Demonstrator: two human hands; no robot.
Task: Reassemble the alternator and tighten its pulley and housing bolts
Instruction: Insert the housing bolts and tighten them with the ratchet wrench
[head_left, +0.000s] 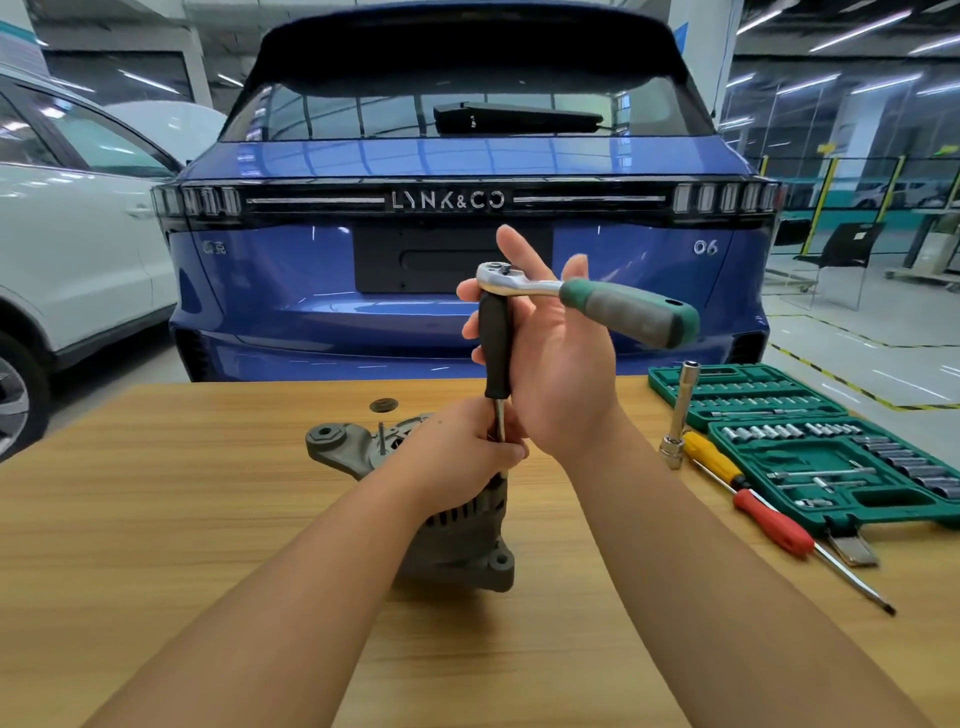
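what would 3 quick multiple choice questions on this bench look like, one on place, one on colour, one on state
1. Where is the socket set case?
A. right of the alternator
B. left of it
C. on the floor

2. What colour is the ratchet handle?
A. red
B. green and grey
C. yellow

3. What is the left hand doing?
A. resting flat
B. gripping the metal shaft under the black driver handle
C. holding a screwdriver off the bench

Answers:
1 A, the case lies open at the bench's right edge.
2 B, seen beside the right hand.
3 B, fingers close round the shaft above the alternator.
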